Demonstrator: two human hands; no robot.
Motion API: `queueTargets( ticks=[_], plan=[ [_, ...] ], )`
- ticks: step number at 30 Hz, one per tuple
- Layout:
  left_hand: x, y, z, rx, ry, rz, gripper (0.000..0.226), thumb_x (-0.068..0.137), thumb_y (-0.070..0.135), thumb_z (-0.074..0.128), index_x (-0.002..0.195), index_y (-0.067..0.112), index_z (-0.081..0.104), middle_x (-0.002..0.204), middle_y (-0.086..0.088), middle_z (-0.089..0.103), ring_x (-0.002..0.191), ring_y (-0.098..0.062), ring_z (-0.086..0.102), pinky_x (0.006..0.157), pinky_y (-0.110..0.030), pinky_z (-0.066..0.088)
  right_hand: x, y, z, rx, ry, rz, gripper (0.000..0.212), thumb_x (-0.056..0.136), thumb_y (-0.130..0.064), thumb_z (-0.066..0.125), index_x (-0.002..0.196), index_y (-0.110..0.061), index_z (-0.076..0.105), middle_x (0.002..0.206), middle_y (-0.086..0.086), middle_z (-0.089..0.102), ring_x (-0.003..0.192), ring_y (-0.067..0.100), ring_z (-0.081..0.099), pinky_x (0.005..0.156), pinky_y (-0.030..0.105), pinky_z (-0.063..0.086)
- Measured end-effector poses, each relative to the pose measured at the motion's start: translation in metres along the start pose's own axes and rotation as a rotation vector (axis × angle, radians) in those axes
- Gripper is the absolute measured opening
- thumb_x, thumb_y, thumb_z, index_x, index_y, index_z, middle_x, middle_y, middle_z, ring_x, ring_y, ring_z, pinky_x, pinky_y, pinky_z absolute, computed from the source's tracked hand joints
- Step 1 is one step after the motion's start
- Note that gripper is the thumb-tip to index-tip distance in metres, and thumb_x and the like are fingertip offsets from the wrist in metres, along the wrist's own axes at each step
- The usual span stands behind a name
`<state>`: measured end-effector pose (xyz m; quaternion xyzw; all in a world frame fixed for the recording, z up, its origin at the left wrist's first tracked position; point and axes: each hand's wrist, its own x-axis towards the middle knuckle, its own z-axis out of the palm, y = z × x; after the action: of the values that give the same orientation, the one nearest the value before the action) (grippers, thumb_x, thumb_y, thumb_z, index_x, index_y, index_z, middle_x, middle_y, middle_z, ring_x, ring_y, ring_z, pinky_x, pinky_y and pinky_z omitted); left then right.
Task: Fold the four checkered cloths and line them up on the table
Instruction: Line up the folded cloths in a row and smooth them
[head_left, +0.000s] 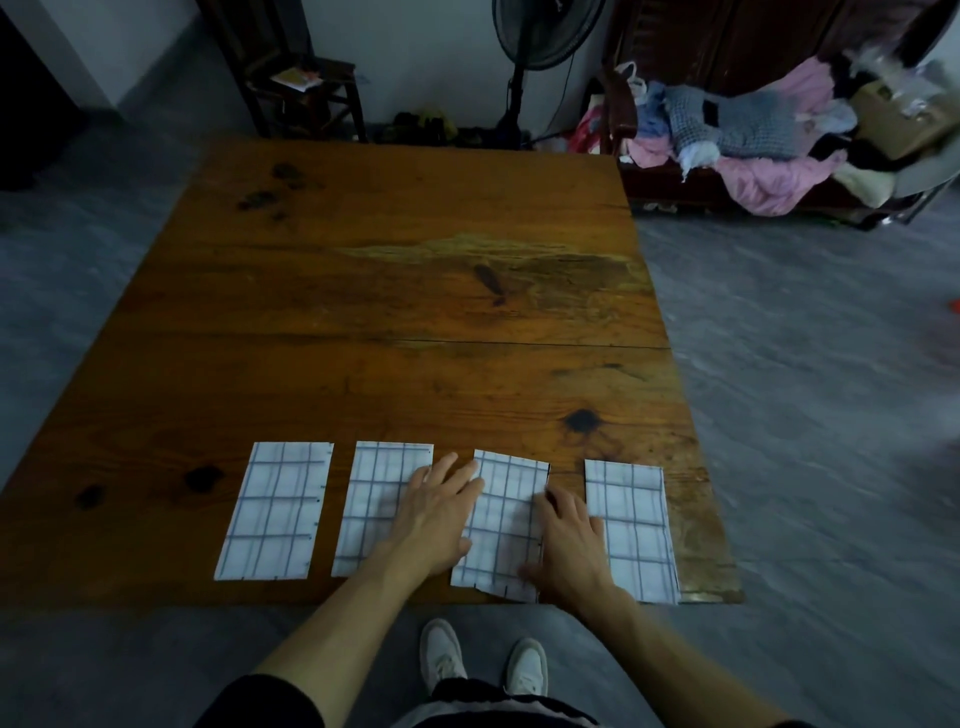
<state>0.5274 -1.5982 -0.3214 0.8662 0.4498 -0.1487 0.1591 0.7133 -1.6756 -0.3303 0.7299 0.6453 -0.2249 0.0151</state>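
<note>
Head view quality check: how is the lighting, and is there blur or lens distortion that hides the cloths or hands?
Head view: dim, with dark corners; the table edges splay from the wide-angle lens; the floor at right is smeared, the clothes pile soft. The four cloths show a crisp grid; left hand and right hand are slightly soft but readable. No glare.

Checkered cloths (275, 512) — thin, matt fabric; table (389, 291) — worn, knotty wood, faintly glossy.

big brown wood table (395, 291) w/ dark spots. 4 folded checkered cloths lie flat in a row near the front edge: far left cloth (275, 512), 2nd cloth (376, 499), 3rd cloth (501, 525), a bit crooked, & far right cloth (636, 535).
</note>
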Motion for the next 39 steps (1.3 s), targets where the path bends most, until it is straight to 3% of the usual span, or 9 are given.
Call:
queueTargets(
  ticks=[5,15,25,32,39],
  plan=[
    [0.001,-0.006,0.000,0.047,-0.046,0.025,0.091,0.085,0.043,0.071,0.156,0.022,0.018,0.166,0.001,0.007,0.152,-0.027,0.000,0.121,-0.049,0.007,-0.009,-0.001,0.010,-0.026,-0.019,-0.043,0.108,0.067,-0.059,0.077,0.151,-0.020,0.020,0.158,-0.001,0.015,0.145,0.021,0.015,0.114,0.043,0.025],
    [0.004,-0.007,-0.005,0.116,-0.052,-0.073,0.094,0.085,0.049,0.068,0.156,0.018,0.015,0.166,-0.003,0.007,0.152,-0.031,-0.001,0.121,-0.055,0.007,0.018,-0.006,-0.002,-0.063,-0.116,-0.052,0.117,0.069,-0.048,0.083,0.155,-0.016,0.009,0.164,0.001,0.004,0.151,0.023,-0.003,0.119,0.049,0.014],
    [-0.002,-0.009,-0.005,0.088,-0.015,-0.104,0.091,0.088,0.047,0.066,0.157,0.017,0.014,0.166,-0.004,0.006,0.152,-0.031,-0.003,0.122,-0.054,0.008,0.024,-0.012,-0.006,-0.046,-0.119,-0.064,0.116,0.069,-0.046,0.083,0.154,-0.016,0.011,0.163,0.000,0.007,0.151,0.023,0.000,0.119,0.050,0.016],
    [-0.027,0.003,0.017,-0.036,0.115,-0.160,0.073,0.090,0.041,0.064,0.151,0.020,0.030,0.160,-0.003,0.026,0.150,-0.027,0.009,0.120,-0.046,0.012,0.024,-0.016,-0.003,-0.025,-0.103,-0.077,0.115,0.069,-0.046,0.082,0.154,-0.016,0.010,0.163,0.000,0.007,0.151,0.022,-0.001,0.119,0.048,0.015],
    [-0.035,0.010,0.022,-0.077,0.139,-0.180,0.070,0.093,0.038,0.061,0.152,0.019,0.028,0.161,-0.003,0.024,0.151,-0.027,0.009,0.122,-0.046,0.011,0.024,-0.016,0.002,-0.031,-0.084,-0.069,0.113,0.071,-0.050,0.080,0.155,-0.016,0.012,0.164,0.000,0.008,0.151,0.022,0.000,0.120,0.047,0.015]
  ],
)
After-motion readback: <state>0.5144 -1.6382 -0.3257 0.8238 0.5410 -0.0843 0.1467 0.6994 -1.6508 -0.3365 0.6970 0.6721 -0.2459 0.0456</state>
